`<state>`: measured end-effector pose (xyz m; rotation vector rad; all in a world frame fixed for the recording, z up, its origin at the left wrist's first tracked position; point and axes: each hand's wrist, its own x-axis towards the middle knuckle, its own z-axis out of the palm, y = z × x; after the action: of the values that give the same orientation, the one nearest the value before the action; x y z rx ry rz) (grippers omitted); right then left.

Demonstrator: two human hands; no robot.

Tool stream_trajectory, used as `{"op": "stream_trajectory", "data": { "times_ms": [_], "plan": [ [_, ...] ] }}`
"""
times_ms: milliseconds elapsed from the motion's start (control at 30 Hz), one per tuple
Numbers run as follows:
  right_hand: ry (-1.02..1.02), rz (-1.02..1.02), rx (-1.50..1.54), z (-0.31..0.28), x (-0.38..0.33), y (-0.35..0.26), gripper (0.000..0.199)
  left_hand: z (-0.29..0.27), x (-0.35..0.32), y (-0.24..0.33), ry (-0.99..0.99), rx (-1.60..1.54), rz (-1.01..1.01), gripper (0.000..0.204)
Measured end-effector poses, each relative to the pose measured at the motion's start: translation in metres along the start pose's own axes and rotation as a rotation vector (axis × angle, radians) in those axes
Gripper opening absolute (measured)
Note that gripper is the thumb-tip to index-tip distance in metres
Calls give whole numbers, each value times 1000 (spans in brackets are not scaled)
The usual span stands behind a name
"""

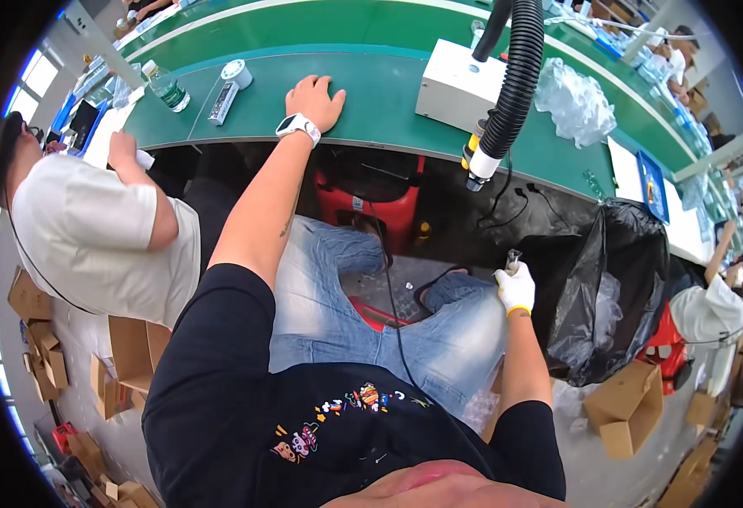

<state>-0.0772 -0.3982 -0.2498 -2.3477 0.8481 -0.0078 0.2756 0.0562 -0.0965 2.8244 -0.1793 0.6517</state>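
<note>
Left hand (314, 99) flat on green worktop (371, 110) near its front edge, smartwatch (297, 126) on wrist. Gloved right hand (515, 288) grips small tool (512, 259) (kind unclear) below the worktop, beside black bin bag (617, 288). Black corrugated hose (511, 76) hangs over front edge by white box (456, 85).

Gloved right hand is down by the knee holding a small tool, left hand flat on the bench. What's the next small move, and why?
Probably raise the right hand with its small tool up toward the green bench. It sits low beside the black bag, away from any work surface, while the left hand rests flat on the bench.
</note>
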Motion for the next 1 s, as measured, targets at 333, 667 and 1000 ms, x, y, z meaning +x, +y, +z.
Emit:
{"op": "stream_trajectory", "data": {
  "times_ms": [333,667,1000],
  "plan": [
    [145,16,53,-4,-7,6,50,-23,22,-34,267,-234,113,53],
    [188,-181,660,19,1,41,51,-52,85,-150,-145,32,-224,90],
    [268,24,168,-6,-20,-35,47,-54,-209,117,-1168,-2293,-655,67]
  ]
}}
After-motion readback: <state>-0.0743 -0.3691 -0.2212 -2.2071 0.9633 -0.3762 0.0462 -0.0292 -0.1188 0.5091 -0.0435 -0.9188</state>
